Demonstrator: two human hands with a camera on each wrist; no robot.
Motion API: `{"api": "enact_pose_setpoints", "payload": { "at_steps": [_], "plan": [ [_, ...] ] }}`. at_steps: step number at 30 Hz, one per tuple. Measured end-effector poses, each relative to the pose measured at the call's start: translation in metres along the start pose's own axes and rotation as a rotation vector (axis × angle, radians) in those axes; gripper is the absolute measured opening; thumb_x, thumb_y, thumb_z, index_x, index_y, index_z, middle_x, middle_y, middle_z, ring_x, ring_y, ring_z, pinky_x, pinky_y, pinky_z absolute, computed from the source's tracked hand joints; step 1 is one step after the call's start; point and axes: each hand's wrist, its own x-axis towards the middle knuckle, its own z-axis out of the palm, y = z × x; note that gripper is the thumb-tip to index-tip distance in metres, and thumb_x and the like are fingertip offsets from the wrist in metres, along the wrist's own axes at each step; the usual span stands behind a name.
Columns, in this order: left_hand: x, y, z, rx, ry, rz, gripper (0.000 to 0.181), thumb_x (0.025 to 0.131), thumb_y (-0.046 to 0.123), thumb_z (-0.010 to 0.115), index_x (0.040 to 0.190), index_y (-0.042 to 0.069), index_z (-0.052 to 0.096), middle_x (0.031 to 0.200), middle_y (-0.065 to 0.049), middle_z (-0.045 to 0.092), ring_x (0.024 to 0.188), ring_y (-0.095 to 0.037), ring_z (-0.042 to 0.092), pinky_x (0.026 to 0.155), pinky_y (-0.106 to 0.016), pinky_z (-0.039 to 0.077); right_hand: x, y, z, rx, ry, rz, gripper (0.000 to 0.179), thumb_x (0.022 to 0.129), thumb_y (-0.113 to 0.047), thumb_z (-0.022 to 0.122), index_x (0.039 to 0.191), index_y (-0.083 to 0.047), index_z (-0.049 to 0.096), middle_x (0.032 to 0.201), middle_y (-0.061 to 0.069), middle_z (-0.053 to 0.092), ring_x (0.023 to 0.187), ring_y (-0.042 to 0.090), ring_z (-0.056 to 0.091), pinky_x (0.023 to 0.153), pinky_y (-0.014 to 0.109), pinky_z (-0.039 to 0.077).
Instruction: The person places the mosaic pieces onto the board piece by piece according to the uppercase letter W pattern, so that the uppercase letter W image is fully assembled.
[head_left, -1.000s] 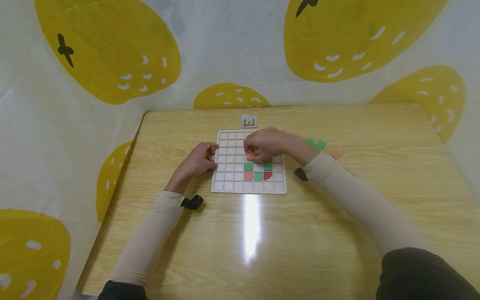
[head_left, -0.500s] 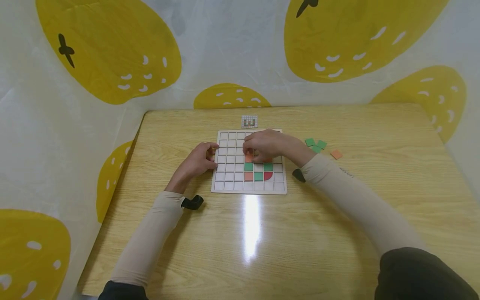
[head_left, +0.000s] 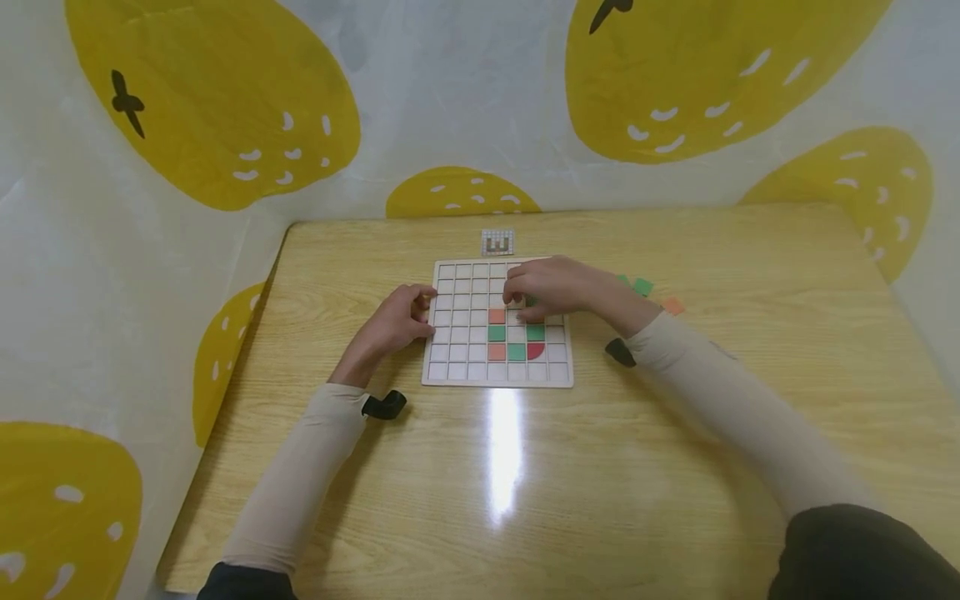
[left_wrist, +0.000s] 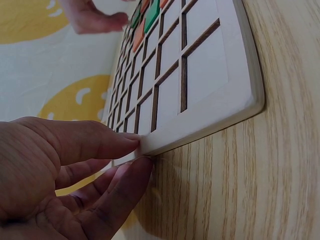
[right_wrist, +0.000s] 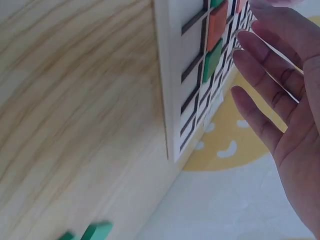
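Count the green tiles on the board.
4 visible: in the head view, a green tile between two orange tiles, one left of the red piece, one just beyond it; another near the right hand, which may hide others.

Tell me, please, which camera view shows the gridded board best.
The head view: it shows the gridded board nearly whole from above, with the right hand covering part. The left wrist view shows one corner close up, at a slant; the right wrist view shows only a narrow, steeply slanted strip.
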Motion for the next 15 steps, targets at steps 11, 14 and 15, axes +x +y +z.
{"api": "enact_pose_setpoints", "payload": {
  "at_steps": [11,14,15],
  "plan": [
    [0.000,0.002,0.000,-0.005,0.003,-0.012,0.062,0.088,-0.005,0.073,0.145,0.003,0.050,0.123,-0.014,0.050,0.099,-0.025,0.053,0.079,-0.034,0.048,-0.050,0.012,-0.009,0.049,-0.016,0.117,0.031,0.091,-0.024,0.077,0.118,-0.010,0.071,0.110,0.003,0.069,0.102,0.020,0.063,0.094,0.044,0.052],
    [0.000,0.003,0.000,0.001,0.003,-0.010,0.062,0.089,-0.005,0.073,0.145,0.003,0.050,0.122,-0.014,0.051,0.098,-0.025,0.053,0.080,-0.035,0.048,-0.064,0.017,-0.010,0.041,-0.005,0.145,0.030,0.092,-0.021,0.075,0.119,-0.010,0.070,0.112,0.003,0.069,0.105,0.022,0.063,0.096,0.045,0.052],
    [0.000,0.003,0.000,0.000,0.002,-0.010,0.062,0.089,-0.005,0.073,0.145,0.003,0.050,0.122,-0.014,0.051,0.098,-0.025,0.053,0.080,-0.035,0.048,-0.069,0.018,-0.011,0.039,0.004,0.149,0.029,0.091,-0.020,0.075,0.118,-0.009,0.070,0.112,0.004,0.069,0.105,0.022,0.063,0.096,0.045,0.052]
  ]
}}
